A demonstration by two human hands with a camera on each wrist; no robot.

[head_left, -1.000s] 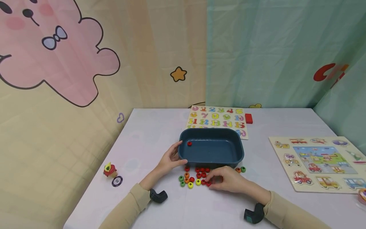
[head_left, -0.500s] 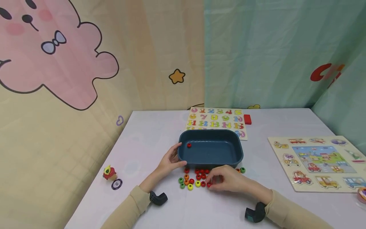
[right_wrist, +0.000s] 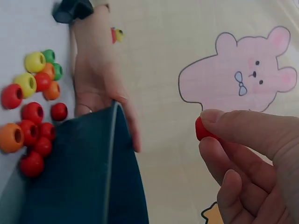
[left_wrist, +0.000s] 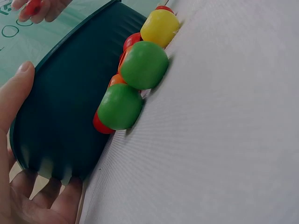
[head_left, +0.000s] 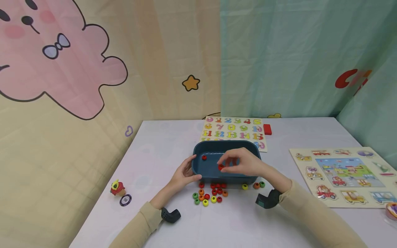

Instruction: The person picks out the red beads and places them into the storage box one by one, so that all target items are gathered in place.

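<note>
Pinched between the thumb and fingers of my right hand (head_left: 243,161) is a red bead (right_wrist: 203,129). That hand is over the dark blue tray (head_left: 227,179), above its inside. A second red bead (head_left: 204,157) lies in the tray near its left end. My left hand (head_left: 185,174) grips the tray's left end, the thumb along the front side and the fingers round the end wall. In front of the tray lie loose beads, including a green bead (left_wrist: 143,65), a yellow bead (left_wrist: 160,28) and an orange bead (right_wrist: 11,138); several are red.
Behind the tray lies a number puzzle board (head_left: 234,128), with a red block (head_left: 267,129) beside it. A vehicle puzzle board (head_left: 347,177) is on the right. To the left are a small cupcake-like toy (head_left: 118,188) and a round dark chip (head_left: 125,200).
My right hand has lifted a red bead from the front of the group and carried it up and forward over the tray. The left hand keeps its hold on the tray.
</note>
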